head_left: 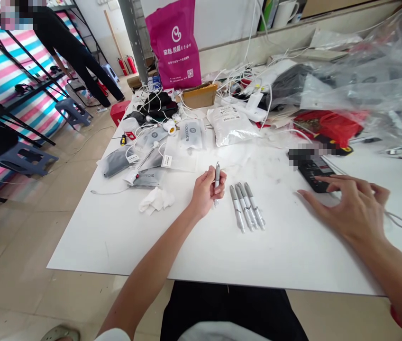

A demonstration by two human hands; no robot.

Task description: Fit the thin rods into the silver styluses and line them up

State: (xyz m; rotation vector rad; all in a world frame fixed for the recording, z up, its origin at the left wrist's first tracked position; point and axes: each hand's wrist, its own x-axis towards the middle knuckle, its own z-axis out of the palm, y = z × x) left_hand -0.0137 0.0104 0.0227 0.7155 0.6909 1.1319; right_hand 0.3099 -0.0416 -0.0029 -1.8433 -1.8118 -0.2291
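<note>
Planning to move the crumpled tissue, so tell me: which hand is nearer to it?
Left hand: nearer, just right of the crumpled tissue. Right hand: much farther right, across the table.

pink bag | fire exting. x2 | blue stools | white mug

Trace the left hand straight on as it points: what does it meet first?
Probably the white pouch. The left hand grips a pen, and its line seems to pass just beyond the row of pens, though depth is hard to judge.
</note>
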